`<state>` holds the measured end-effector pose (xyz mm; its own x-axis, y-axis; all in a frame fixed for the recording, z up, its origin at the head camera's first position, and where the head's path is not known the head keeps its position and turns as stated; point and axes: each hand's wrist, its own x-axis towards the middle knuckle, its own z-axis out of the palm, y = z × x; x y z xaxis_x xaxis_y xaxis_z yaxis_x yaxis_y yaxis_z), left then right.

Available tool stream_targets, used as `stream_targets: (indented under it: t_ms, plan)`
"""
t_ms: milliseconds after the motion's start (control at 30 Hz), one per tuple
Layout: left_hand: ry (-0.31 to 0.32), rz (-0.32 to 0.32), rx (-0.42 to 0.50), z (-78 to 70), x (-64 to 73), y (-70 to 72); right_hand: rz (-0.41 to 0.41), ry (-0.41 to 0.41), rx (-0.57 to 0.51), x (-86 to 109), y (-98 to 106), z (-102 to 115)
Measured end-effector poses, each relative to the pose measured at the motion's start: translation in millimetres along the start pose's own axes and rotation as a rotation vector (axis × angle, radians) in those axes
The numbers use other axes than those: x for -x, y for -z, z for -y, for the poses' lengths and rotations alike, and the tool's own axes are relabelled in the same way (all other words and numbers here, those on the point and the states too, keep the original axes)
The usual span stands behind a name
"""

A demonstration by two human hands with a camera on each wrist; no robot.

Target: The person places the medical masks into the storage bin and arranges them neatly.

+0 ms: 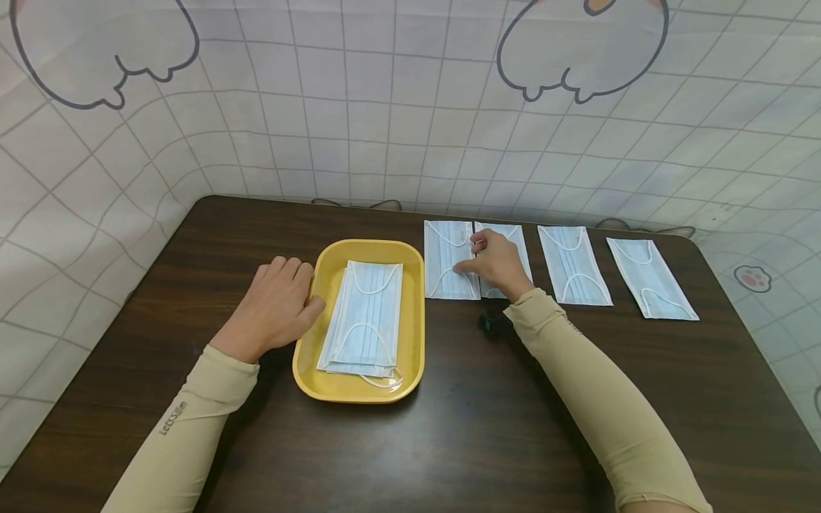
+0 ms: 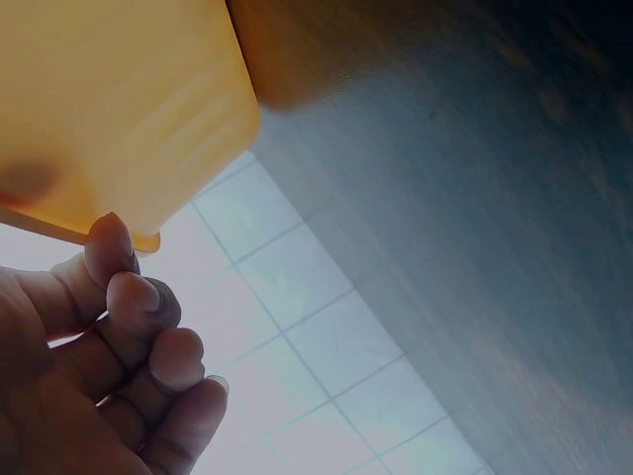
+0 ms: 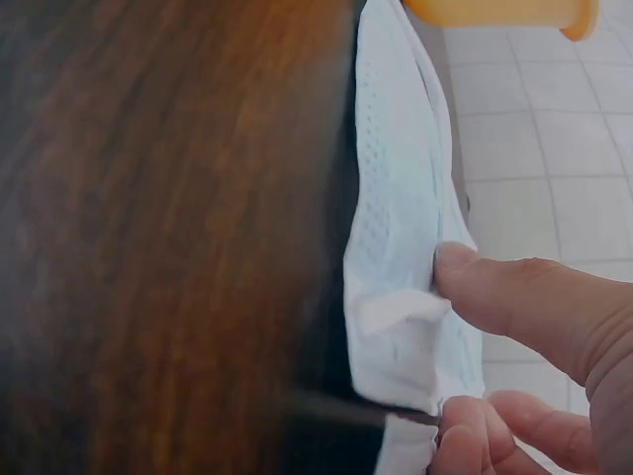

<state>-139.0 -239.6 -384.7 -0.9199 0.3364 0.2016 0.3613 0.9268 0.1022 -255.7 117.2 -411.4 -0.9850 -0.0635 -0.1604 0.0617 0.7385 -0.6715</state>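
A yellow tray (image 1: 417,342) holds a stack of pale blue face masks (image 1: 368,306) with white ear loops. My left hand (image 1: 276,306) grips the tray's left rim, its thumb over the edge and its other fingers curled outside. To the right of the tray, a face mask (image 1: 442,249) lies flat on the table. On it rests the thumb of my right hand (image 1: 497,263), while the curled fingers touch near its right edge. Partly under that hand lies a second mask (image 1: 513,235). In the right wrist view, thumb (image 3: 514,297) and fingers stand apart.
Two more masks, one (image 1: 574,263) and another (image 1: 651,278), lie spaced apart along the back right of the dark wooden table (image 1: 449,456). A small dark object (image 1: 494,324) shows below my right wrist. Behind the table hangs a white gridded cloth (image 1: 385,142).
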Motion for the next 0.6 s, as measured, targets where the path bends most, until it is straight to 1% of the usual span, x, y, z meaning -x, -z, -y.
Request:
stream_targets:
  t_ms: [267,367,500,600]
  plan:
    - [0.004,0.005,-0.003,0.3,0.0,-0.4,0.005,0.015,0.069,-1.1,2,1]
    - [0.002,0.004,-0.004,0.3,0.1,-0.4,0.0,0.019,0.117,-2.5,1,3]
    - [0.005,0.007,-0.006,0.0,0.2,0.1,0.009,-0.001,0.17,-3.1,0,7]
    - [0.003,0.006,-0.007,-0.3,-0.3,0.2,0.018,-0.025,0.185,-2.4,1,11]
